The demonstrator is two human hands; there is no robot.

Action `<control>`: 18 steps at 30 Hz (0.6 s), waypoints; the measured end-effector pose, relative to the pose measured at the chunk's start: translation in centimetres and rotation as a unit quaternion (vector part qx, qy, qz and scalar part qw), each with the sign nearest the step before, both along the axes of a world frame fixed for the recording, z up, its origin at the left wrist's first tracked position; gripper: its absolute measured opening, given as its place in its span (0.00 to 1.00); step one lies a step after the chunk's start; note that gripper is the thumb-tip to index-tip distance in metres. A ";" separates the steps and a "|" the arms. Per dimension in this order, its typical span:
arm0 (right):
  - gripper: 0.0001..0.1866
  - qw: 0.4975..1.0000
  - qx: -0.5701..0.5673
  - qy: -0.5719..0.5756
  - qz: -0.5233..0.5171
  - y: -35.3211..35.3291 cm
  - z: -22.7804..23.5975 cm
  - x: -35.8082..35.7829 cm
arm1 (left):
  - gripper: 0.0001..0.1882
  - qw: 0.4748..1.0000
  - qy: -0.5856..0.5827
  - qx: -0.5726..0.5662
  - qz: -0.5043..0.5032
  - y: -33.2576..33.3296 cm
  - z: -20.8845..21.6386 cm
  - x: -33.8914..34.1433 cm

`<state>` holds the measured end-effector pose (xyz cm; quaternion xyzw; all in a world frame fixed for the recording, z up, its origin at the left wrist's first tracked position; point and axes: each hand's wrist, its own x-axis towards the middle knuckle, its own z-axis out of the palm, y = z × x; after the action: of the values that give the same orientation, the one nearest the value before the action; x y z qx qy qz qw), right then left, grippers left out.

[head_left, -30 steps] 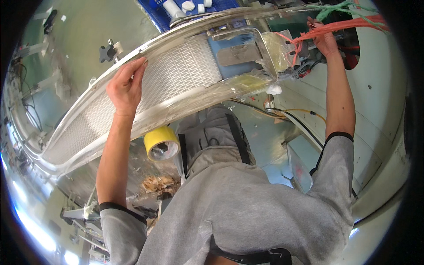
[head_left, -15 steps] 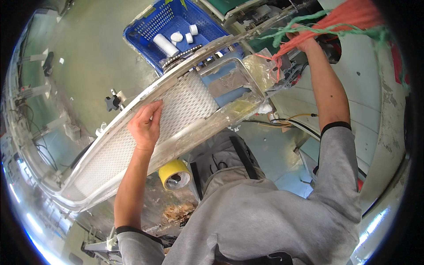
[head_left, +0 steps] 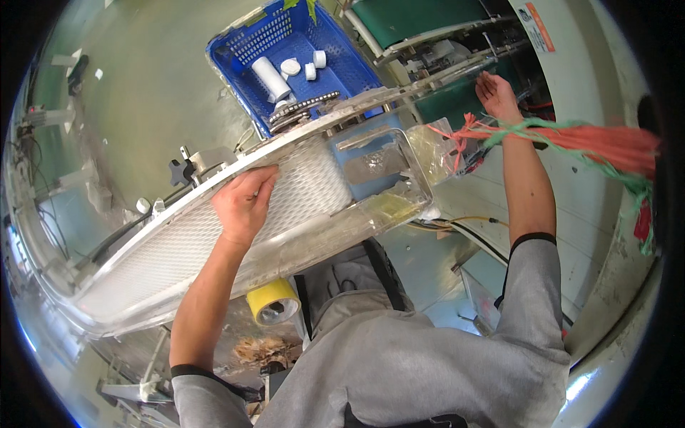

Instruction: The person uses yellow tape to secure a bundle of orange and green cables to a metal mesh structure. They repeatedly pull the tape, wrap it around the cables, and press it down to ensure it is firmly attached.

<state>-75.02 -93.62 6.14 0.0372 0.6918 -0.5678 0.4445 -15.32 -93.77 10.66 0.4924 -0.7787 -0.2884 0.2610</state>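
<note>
My left hand [head_left: 244,203] is over the white mesh-like conveyor belt [head_left: 310,178], near its far metal rail [head_left: 250,155]. Its fingers are curled together, and whatever they may hold is hidden. Farther right, my right hand [head_left: 497,96] reaches into the dark opening of a machine beside a green belt surface [head_left: 446,100]. Its fingers are bent but apart, with nothing visible in them. A bundle of red and green plastic twine [head_left: 571,139] hangs across my right forearm, frayed toward the conveyor's end.
Beyond the rail stands a blue crate [head_left: 232,68] with several white rolls [head_left: 270,78]. A yellow tape roll [head_left: 273,301] hangs at the conveyor's near side. A black knob [head_left: 181,172] sticks out past the far rail. Another green belt [head_left: 407,20] lies at the back.
My right hand has moved slightly farther into the machine opening, and the twine now lies lower, across the forearm. The left hand stays by the far rail. The view has shifted slightly.
</note>
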 end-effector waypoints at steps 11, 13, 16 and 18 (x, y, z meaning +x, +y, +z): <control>0.07 0.999 -0.001 0.033 0.017 -0.1 -1.5 -0.9 | 0.05 1.000 -0.011 -0.004 0.004 -0.3 -0.3 -0.5; 0.07 0.999 -0.010 0.040 0.015 0.0 -1.7 -1.0 | 0.05 1.000 -0.008 0.006 0.008 -0.3 -0.3 -0.6; 0.06 0.997 -0.014 0.070 0.002 -0.2 -2.0 -0.3 | 0.05 1.000 -0.010 0.015 0.010 -0.3 -0.2 -0.5; 0.05 0.996 -0.026 0.079 -0.013 -0.4 -2.2 -0.1 | 0.05 1.000 -0.017 0.015 0.008 -0.4 -0.3 -0.4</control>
<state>-75.15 -94.02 3.98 -0.0104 0.7093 -0.5924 0.3820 -15.74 -94.12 10.36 0.5070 -0.7745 -0.2900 0.2427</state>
